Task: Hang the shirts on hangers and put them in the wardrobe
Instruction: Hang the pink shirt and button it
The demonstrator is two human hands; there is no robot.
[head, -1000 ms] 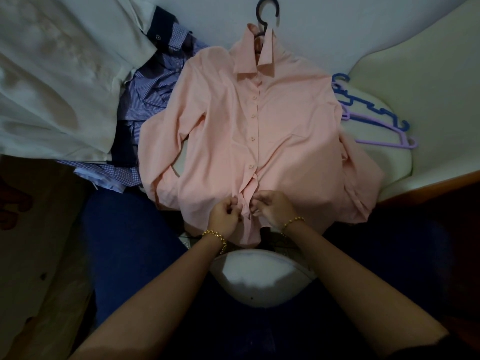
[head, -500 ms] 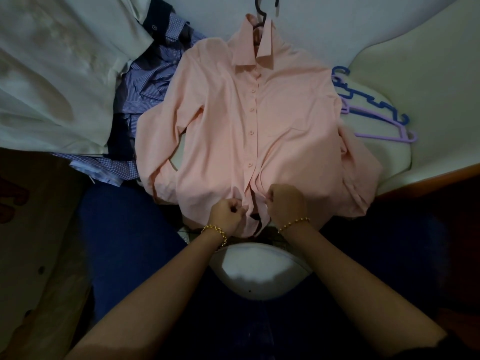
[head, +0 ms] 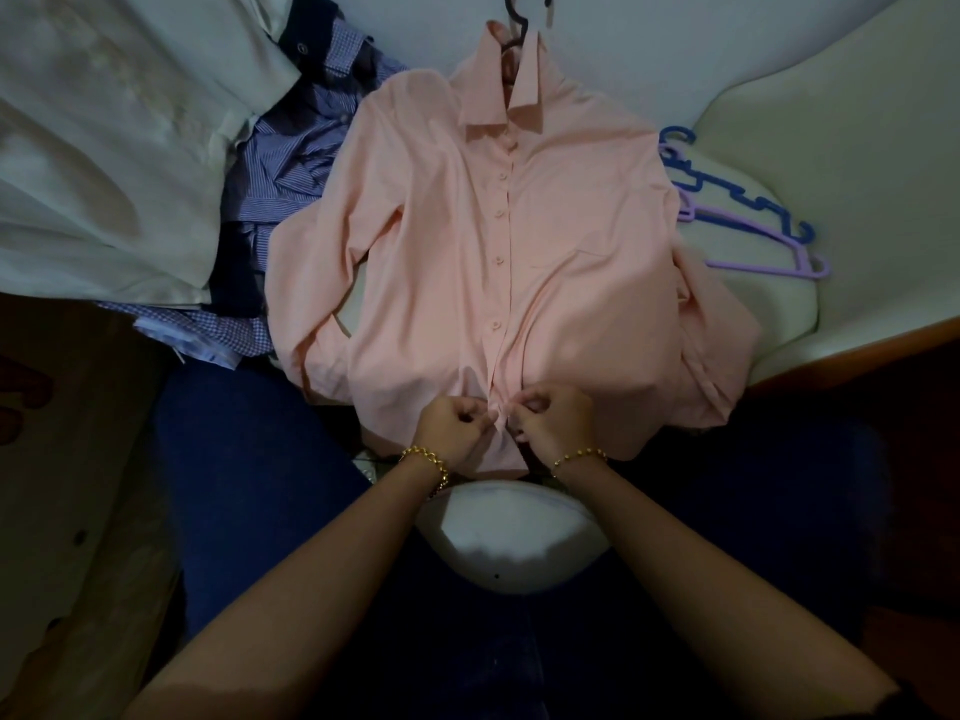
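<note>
Beyond both hands, a pink shirt (head: 498,262) lies on a dark hanger (head: 519,23), striped shirts (head: 296,163) left, spare hangers (head: 748,220) right; left hand (head: 457,426) and right hand (head: 553,415) pinch its lower placket, closer together than half a second ago

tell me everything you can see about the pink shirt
The pink shirt is a long-sleeved, collared button-up in smooth, thin-looking cloth, with a chest pocket. It lies face up on a pale surface, on a dark hanger whose hook sticks out past the collar. Most buttons look fastened. Both sleeves are folded alongside. The left hand and right hand pinch the placket near the hem.
</note>
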